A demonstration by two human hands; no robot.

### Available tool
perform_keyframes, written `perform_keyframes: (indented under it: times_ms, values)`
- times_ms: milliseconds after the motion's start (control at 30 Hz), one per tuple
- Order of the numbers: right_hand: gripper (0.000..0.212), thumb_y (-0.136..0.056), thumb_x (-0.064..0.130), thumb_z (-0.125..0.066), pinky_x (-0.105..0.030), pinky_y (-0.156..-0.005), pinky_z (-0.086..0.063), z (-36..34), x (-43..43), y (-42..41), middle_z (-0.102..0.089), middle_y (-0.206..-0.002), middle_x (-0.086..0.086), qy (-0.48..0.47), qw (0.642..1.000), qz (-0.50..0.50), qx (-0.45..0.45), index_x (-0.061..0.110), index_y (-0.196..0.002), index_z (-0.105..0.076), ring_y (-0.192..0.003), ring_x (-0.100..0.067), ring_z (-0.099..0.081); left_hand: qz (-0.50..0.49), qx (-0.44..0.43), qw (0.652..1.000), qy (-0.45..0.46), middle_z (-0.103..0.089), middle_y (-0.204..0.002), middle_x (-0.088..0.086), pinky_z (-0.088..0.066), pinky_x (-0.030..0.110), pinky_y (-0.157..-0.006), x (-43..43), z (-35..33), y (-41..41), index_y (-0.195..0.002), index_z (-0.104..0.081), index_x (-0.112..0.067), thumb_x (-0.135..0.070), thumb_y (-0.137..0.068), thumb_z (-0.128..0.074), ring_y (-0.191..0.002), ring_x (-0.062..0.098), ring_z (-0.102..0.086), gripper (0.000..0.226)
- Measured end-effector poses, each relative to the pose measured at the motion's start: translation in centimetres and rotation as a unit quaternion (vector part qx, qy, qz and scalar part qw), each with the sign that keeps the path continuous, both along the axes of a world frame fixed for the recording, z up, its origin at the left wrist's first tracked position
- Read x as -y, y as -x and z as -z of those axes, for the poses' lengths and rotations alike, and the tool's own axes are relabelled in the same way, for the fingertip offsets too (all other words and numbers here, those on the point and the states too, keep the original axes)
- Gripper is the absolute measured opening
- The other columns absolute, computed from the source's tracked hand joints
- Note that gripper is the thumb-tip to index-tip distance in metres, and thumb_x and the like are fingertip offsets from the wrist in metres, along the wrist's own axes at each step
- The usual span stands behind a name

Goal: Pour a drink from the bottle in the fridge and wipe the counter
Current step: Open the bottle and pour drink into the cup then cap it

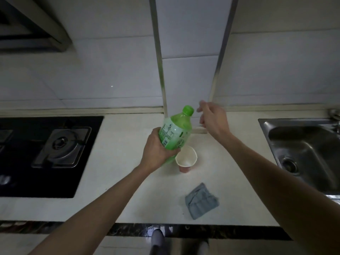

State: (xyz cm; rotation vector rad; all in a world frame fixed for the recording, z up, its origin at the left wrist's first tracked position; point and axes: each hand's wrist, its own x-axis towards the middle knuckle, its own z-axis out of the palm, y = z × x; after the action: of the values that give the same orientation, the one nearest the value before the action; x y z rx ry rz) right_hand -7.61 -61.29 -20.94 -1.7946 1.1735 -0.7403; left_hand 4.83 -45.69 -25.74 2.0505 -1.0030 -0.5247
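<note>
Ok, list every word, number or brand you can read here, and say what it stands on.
None can be read.
Green plastic bottle gripped by the left hand: its white label carries print, too blurred to read.
Pink paper cup, blue-grey folded cloth, black gas hob, steel sink: no writing shows.

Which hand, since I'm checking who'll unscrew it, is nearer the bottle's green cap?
Right. The right hand hovers just right of the green cap, fingers open, not touching it; the left hand grips the bottle lower down its body.
</note>
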Motion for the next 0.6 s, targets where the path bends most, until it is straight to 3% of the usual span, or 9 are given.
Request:
perform_keyframes:
  times_ms: [100,167,233,333,433,500,600]
  values:
    - [0.069,-0.098,0.058,-0.027,-0.034,-0.061,-0.041,-3.5,-0.1,-1.4,-0.059,-0.064,-0.008,0.17,0.958,-0.071,-0.222,0.006,-0.072,-0.065,-0.066,-0.029,-0.056,0.023,0.04,0.999,0.011,-0.052,-0.102,-0.011,-0.045,0.025,-0.073,-0.5,-0.5,-0.1,-0.111,-0.044,-0.021,-0.031,-0.058,-0.092,-0.095,0.011,-0.055,0.073]
    - [0.072,-0.097,0.06,-0.024,-0.032,-0.062,-0.037,-4.8,-0.5,-2.2,-0.054,-0.063,-0.005,0.246,0.911,-0.091,-0.319,0.005,-0.072,-0.063,-0.068,-0.027,-0.056,0.029,0.063,0.997,0.018,-0.053,-0.097,-0.01,-0.048,0.029,-0.072,-0.8,-1.1,-0.6,-0.107,-0.045,-0.021,-0.036,-0.058,-0.091,-0.09,0.012,-0.054,0.069]
    - [0.064,-0.098,0.056,-0.027,-0.032,-0.065,-0.037,-5.3,-0.8,-3.0,-0.055,-0.073,-0.007,0.262,0.885,-0.114,-0.368,0.006,-0.083,-0.064,-0.072,-0.026,-0.051,0.03,0.103,0.994,0.017,-0.056,-0.1,-0.005,-0.052,0.036,-0.075,-1.1,-1.4,-1.5,-0.109,-0.048,-0.018,-0.045,-0.056,-0.088,-0.092,0.017,-0.056,0.072]
    - [0.055,-0.097,0.046,-0.03,-0.032,-0.067,-0.038,-5.9,-1.6,-4.6,-0.061,-0.09,-0.016,0.25,0.884,-0.113,-0.377,0.005,-0.094,-0.066,-0.078,-0.029,-0.052,0.032,0.123,0.992,0.009,-0.058,-0.108,-0.001,-0.052,0.038,-0.079,-1.7,-1.8,-3.1,-0.119,-0.048,-0.019,-0.048,-0.056,-0.087,-0.097,0.019,-0.056,0.08]
    - [0.05,-0.095,0.04,-0.031,-0.032,-0.064,-0.037,-6.2,-2.4,-6.2,-0.051,-0.071,-0.01,0.269,0.885,-0.115,-0.361,0.005,-0.069,-0.055,-0.072,-0.03,-0.051,0.056,0.072,0.996,0.005,-0.06,-0.112,-0.004,-0.051,0.031,-0.079,-2.7,-2.4,-5.0,-0.124,-0.047,-0.021,-0.044,-0.057,-0.089,-0.099,0.014,-0.057,0.083]
    - [0.052,-0.093,0.04,-0.029,-0.031,-0.061,-0.035,-6.4,-3.1,-7.1,-0.042,-0.059,-0.006,0.292,0.877,-0.138,-0.355,0.009,-0.054,-0.042,-0.067,-0.029,-0.049,0.071,0.05,0.996,0.008,-0.063,-0.113,-0.005,-0.054,0.034,-0.082,-3.8,-2.7,-6.2,-0.126,-0.048,-0.022,-0.042,-0.056,-0.091,-0.099,0.013,-0.06,0.085]
    - [0.05,-0.083,0.043,-0.021,-0.03,-0.06,-0.032,-6.8,-4.2,-8.0,-0.034,-0.05,-0.005,0.332,0.866,-0.154,-0.34,0.011,-0.046,-0.032,-0.062,-0.028,-0.044,0.077,0.038,0.996,0.027,-0.065,-0.111,-0.007,-0.056,0.034,-0.084,-5.0,-2.7,-7.8,-0.127,-0.05,-0.023,-0.04,-0.054,-0.093,-0.099,0.012,-0.062,0.087]
